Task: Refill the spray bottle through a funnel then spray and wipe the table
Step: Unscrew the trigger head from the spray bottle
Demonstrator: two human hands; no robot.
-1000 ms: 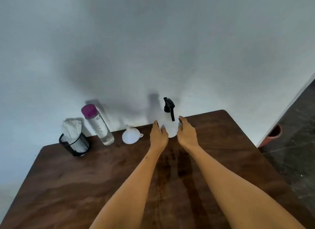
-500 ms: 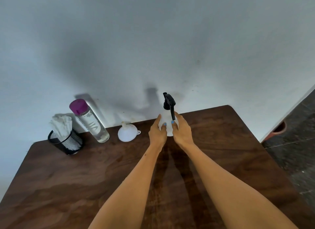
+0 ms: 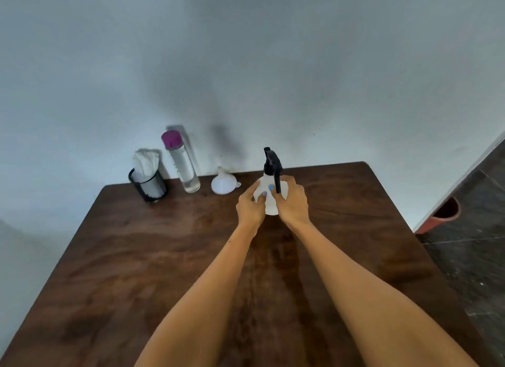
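On the brown tabletop (image 3: 191,257), both hands' fingers (image 3: 263,195) curl around the still-capped spray bottle (image 3: 270,202); funnel (image 3: 223,182) at 10 o'clock unused. Everything remains.

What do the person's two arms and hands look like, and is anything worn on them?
Both forearms are bare up to the bottom edge of the picture: no sleeves, watch or bracelets are visible. The left hand and the right hand wear no gloves, and no rings can be seen. The visible fingernails are painted light blue.
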